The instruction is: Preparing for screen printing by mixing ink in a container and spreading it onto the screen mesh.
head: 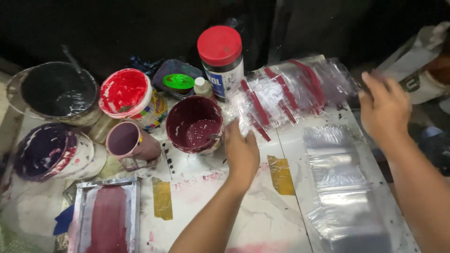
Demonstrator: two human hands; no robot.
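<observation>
Handling: clear plastic bags [290,93] with red stripes, light, limp, slippery | held above surface [262,220], fanned | left hand [241,152] grip pinches near edge | right hand [384,110] grip holds far end; best taken at edges.

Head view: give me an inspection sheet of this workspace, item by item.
Surface: white table, stained with red and dark ink, with yellow tape patches.
Job's things: fanned stack of clear plastic bags with red stripes, blurred; left hand at its near edge, right hand at its far end.
Clutter: maroon ink tub, red ink tub, black bucket, purple tub, mauve mug, red-lidded jar, printing screen frame, plain clear bags.
Grippers: fingers of both hands spread on the stack; grip unclear.
Cables: nothing seen.
Surroundings: dark background; sacks at the right edge.
</observation>
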